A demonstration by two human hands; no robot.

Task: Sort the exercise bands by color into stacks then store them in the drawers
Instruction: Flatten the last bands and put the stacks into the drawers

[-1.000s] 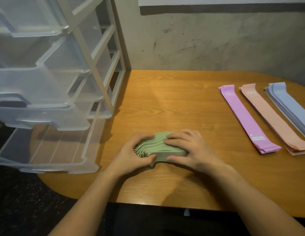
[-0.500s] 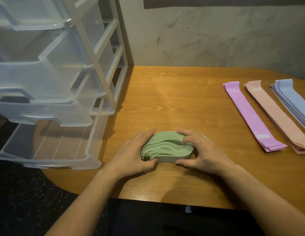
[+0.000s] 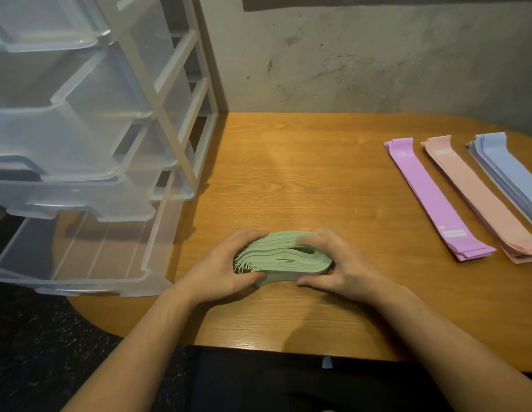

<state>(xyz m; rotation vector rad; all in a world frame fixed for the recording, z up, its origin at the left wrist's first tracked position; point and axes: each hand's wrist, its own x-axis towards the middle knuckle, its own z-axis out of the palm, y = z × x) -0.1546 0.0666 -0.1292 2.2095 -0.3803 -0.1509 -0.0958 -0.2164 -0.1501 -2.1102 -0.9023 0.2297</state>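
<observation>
A folded stack of green exercise bands [image 3: 281,257] lies on the wooden table [image 3: 303,179] near its front edge. My left hand [image 3: 220,269] grips the stack's left end, thumb underneath at the front. My right hand [image 3: 339,263] grips the right end, fingers curled over the top. At the right lie three flat stacks side by side: purple bands [image 3: 428,197], peach bands [image 3: 479,197] and blue bands [image 3: 508,176]. A clear plastic drawer unit [image 3: 175,114] stands at the left, with its bottom drawer [image 3: 80,257] pulled out.
The upper drawers [image 3: 65,138] of the unit also stick out toward me, stepped one above the other. A rough grey wall [image 3: 363,60] backs the table. Dark floor [image 3: 29,346] shows at the lower left.
My right hand slid from on top of the green stack to its right end. The folded stack now shows between both hands.
</observation>
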